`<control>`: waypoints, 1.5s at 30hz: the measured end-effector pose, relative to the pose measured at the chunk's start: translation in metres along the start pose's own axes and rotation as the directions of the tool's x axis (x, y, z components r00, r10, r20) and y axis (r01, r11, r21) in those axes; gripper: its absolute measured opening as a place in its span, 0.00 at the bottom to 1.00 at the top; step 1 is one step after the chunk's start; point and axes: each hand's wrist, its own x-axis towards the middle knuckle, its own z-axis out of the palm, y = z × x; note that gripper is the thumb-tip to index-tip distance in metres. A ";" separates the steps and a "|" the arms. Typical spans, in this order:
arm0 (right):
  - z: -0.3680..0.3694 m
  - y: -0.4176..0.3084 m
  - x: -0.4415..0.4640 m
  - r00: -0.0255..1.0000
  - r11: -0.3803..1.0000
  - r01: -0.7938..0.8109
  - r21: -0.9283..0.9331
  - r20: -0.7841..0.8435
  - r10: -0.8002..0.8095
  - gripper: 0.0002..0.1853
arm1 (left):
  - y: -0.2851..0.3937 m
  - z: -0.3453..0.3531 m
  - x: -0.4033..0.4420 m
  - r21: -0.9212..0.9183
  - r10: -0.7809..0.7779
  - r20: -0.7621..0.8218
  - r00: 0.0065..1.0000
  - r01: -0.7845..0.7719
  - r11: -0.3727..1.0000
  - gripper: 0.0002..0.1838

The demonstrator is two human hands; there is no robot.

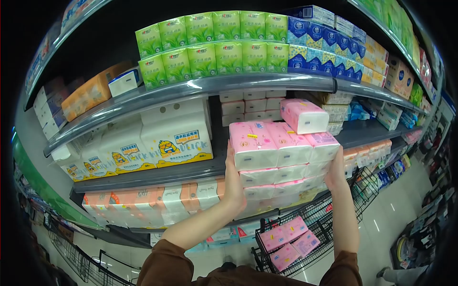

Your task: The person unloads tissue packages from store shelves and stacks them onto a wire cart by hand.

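A large bundle of pink-and-white tissue packs (257,156), stacked three layers high, is held up in front of the middle shelf. My left hand (233,183) presses on its left side, and my right hand (336,172) grips the right side. A single pink tissue pack (312,123) shows at the bundle's far top edge; whether it rests on the bundle or on the shelf behind, I cannot tell. Below, a black wire shopping cart (267,255) holds several pink tissue packs (285,233).
Green tissue packs (201,58) and blue tissue packs (329,35) line the upper shelf (214,85). White duck-print packages (176,133) stand on the middle shelf at left, with peach-coloured packs (143,204) underneath. Another wire cart (81,257) is at lower left.
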 end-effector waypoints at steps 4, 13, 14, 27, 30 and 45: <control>0.013 -0.013 -0.011 0.999 0.999 -0.039 -0.025 -0.031 0.038 0.37 | 0.020 0.021 -0.018 0.005 -0.048 -0.006 0.999 0.048 0.999 0.41; 0.029 -0.041 -0.003 0.920 0.920 -0.324 -0.223 0.152 0.361 0.37 | 0.031 0.029 -0.039 -0.114 -0.317 -0.034 0.948 0.312 0.943 0.40; 0.032 -0.044 -0.005 0.901 0.902 -0.356 -0.242 0.165 0.400 0.37 | 0.031 0.030 -0.042 -0.128 -0.340 -0.053 0.939 0.332 0.935 0.40; -0.024 0.022 -0.048 0.944 0.947 -0.311 -0.078 0.086 0.317 0.38 | -0.011 0.006 -0.075 -0.087 -0.271 -0.173 0.947 0.259 0.962 0.39; -0.044 0.048 -0.104 0.957 0.957 -0.289 -0.010 -0.016 0.289 0.39 | -0.019 -0.008 -0.118 -0.022 -0.263 -0.250 0.932 0.266 0.964 0.39; -0.128 0.071 -0.467 0.842 0.968 -0.206 -0.143 -0.529 0.101 0.30 | -0.109 -0.101 -0.365 -0.120 -0.469 -0.117 0.876 0.456 0.882 0.24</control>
